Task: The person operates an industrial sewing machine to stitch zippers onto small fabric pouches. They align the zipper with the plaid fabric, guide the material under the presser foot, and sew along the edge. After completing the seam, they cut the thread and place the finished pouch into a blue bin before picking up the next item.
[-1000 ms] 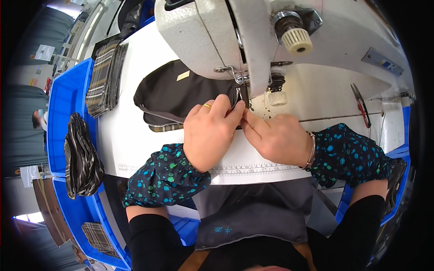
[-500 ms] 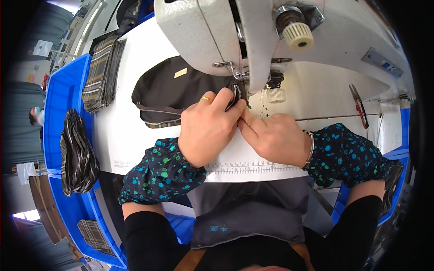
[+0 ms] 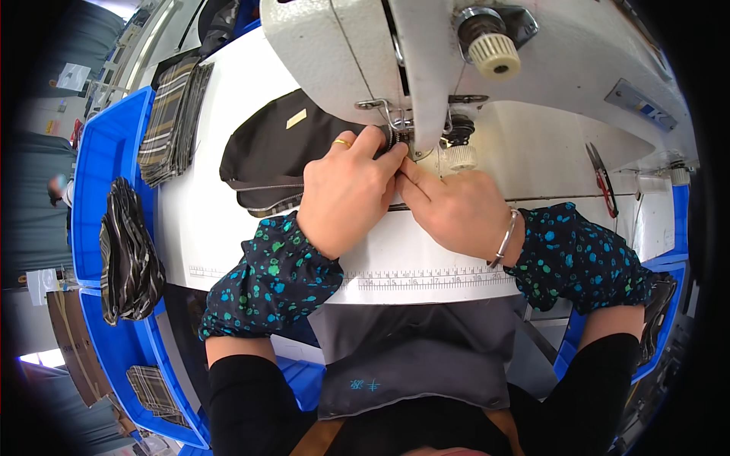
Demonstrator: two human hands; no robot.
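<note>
A black zippered fabric pouch piece [image 3: 270, 148] with plaid showing at its lower edge lies under the presser foot [image 3: 401, 125] of a white sewing machine [image 3: 346, 61]. My left hand [image 3: 346, 190], with a gold ring, has its fingers bent over the piece's right end, pinching it at the zipper just in front of the foot. My right hand [image 3: 452, 213] is beside it, its fingertips pressed together on the same edge against my left thumb. What lies under the fingertips is mostly hidden.
Blue bins [image 3: 95, 205] line the left, with striped fabric bundles [image 3: 129, 251]. A plaid stack [image 3: 167, 121] lies at back left. Red-handled scissors [image 3: 604, 186] lie right of the machine. A ruler strip [image 3: 426, 280] runs along the front edge. A co-worker [image 3: 61, 191] is far left.
Both my hands have moved forward toward the needle, pushing the zipper end closer under the foot. The black piece has shifted slightly up and left in view.
</note>
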